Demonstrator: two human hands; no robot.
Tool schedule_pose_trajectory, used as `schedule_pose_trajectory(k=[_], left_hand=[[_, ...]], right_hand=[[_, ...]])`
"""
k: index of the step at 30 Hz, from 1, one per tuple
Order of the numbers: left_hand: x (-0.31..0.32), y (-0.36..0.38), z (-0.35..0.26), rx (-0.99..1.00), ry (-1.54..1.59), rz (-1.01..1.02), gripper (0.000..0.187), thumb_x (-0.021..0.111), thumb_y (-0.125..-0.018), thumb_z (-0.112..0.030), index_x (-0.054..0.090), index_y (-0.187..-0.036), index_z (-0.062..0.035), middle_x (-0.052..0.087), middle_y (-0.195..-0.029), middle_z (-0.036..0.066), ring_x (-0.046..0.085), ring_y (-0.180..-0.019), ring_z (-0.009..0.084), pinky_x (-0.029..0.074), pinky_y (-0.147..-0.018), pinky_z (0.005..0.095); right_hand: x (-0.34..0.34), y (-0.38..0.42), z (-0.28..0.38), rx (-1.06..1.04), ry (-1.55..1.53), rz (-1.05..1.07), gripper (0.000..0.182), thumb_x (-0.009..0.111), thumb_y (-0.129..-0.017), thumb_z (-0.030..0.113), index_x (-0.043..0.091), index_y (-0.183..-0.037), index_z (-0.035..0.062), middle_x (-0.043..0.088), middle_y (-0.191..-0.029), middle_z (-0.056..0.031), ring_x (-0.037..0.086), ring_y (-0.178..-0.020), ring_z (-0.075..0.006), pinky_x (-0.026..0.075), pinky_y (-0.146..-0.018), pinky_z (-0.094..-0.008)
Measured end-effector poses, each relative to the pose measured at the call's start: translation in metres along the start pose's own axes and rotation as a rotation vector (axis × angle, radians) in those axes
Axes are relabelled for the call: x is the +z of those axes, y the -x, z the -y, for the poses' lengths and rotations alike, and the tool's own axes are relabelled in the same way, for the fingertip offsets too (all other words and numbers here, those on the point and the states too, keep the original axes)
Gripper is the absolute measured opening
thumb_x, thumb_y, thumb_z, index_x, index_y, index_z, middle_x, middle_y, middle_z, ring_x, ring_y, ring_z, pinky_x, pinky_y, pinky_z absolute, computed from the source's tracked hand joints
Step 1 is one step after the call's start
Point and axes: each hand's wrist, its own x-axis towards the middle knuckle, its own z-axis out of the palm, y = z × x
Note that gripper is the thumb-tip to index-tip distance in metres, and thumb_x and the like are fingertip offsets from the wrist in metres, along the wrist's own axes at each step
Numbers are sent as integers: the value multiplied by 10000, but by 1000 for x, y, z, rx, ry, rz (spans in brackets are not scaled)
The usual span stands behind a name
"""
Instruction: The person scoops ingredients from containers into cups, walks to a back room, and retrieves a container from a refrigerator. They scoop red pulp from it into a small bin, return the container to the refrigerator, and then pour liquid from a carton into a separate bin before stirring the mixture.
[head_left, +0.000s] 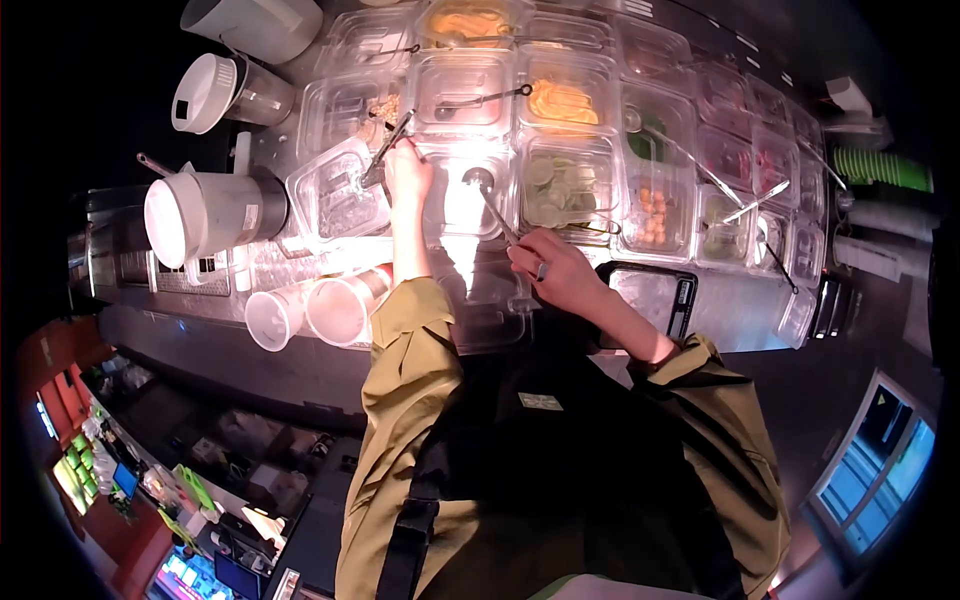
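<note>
My left hand (408,172) is closed around a dark, slender utensil (388,148), whose exact kind I cannot make out. It reaches over a clear lidded tub (340,195) that sits tilted at the left of the bins. In my right hand (562,272), fingers wrapped, is the handle of a long spoon (497,212). The spoon's rounded head lies over a clear bin (432,222) with bright white contents, partly lost in glare. Just right of it, a bin of pale green slices (560,185) stands near my right hand.
Two white paper cups (273,318) stand at the counter's front left, with measuring pitchers (215,210) beyond. Bins of yellow food (562,102) and orange cubes (652,215) fill the rows. A dark-framed tray (650,290) sits by my right forearm. Spoon handles (705,175) stick out at right.
</note>
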Motion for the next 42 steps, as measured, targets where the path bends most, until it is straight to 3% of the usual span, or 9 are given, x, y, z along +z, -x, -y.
schedule_pose_trajectory(k=[2,7,16,27,32,34,36,38,42], left_hand=[[-5,6,-4,-32,107,5,345,673,-706,-101,562,-1022,-16,607,-946,214,577,-892,366,452,-781,421],[-24,19,-9,-67,549,54,264,711,-720,-94,609,-945,1,644,-773,49,544,-674,99,437,-664,239],[-44,54,-20,1,692,-46,132,625,-783,-12,582,-907,4,647,-903,76,566,-827,114,427,-765,235],[-124,107,-98,109,601,-253,133,630,-788,-40,609,-907,14,657,-904,94,589,-856,126,430,-811,246],[-147,115,-112,352,553,-432,164,656,-753,-106,610,-879,-11,645,-761,85,546,-611,139,434,-629,255],[-167,127,-124,294,571,-397,166,659,-750,-107,617,-875,-7,652,-774,85,572,-662,126,441,-662,243],[-183,136,-132,245,583,-358,169,662,-747,-110,623,-873,-4,657,-784,84,588,-703,116,444,-691,238],[-196,140,-132,199,595,-321,173,666,-743,-113,631,-871,-2,661,-791,81,594,-736,111,444,-716,240],[-209,137,-116,217,664,-318,174,665,-734,-100,639,-867,9,663,-796,77,585,-722,107,443,-700,235]], right_hand=[[-5,1,-3,-2,-27,27,210,651,-710,15,569,-892,80,526,-826,-72,544,-780,-255,463,-621,-326],[-16,8,-8,25,-90,38,226,656,-658,11,544,-839,89,509,-839,-51,544,-813,-235,488,-639,-315],[-36,21,2,35,-288,-23,490,581,-590,-177,596,-1014,67,534,-881,-109,544,-765,-281,465,-574,-342],[-117,0,73,-403,70,42,328,686,-596,30,579,-906,50,517,-755,-76,537,-696,-246,453,-532,-323],[-143,15,101,-207,-184,-16,128,621,-702,27,578,-819,-2,517,-689,-93,523,-608,-248,445,-538,-316],[-153,17,105,-192,-143,-127,70,584,-740,26,579,-802,-6,526,-673,-99,533,-614,-242,438,-535,-308],[-156,18,97,-154,-237,-295,224,423,-903,107,563,-786,-23,554,-684,-75,534,-595,-180,432,-537,-277],[-165,20,104,177,-465,-396,324,388,-948,206,553,-796,-27,564,-680,-60,516,-576,-106,413,-516,-230],[-170,17,70,307,-683,-516,355,362,-964,252,551,-845,-25,556,-623,-68,492,-523,-66,379,-452,-187]])
